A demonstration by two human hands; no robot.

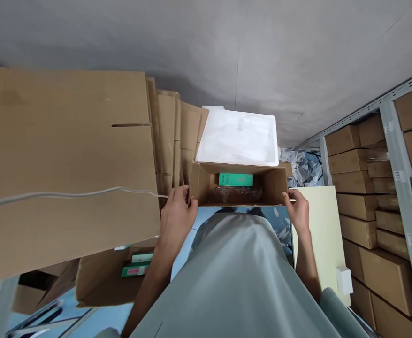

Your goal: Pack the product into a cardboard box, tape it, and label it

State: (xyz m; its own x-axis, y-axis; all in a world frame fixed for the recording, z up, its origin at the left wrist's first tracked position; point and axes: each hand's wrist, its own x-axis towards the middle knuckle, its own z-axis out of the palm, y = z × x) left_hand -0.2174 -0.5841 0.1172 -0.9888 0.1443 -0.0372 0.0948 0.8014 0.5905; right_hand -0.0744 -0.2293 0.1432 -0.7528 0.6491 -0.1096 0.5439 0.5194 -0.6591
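Observation:
In front of my body is an open cardboard box point(239, 204), held by its two ends. My left hand point(178, 206) grips its left end, thumb at the rim. At the opposite end, my right hand point(297, 206) pinches the right front corner. Inside the box lies a small green carton point(236, 180) with printing on it. Crinkled clear plastic wrap point(239, 193) is beside that carton, nearer to me. The outer fingers of both hands are partly hidden by the box.
Large flattened cardboard sheets point(65, 178) stand at left, crossed by a white cable point(86, 193). A white foam box point(239, 136) sits behind. Shelves of cardboard boxes point(354, 183) line the right, past a pale yellow board point(320, 230). Lower left, another cardboard box point(100, 277) holds green cartons.

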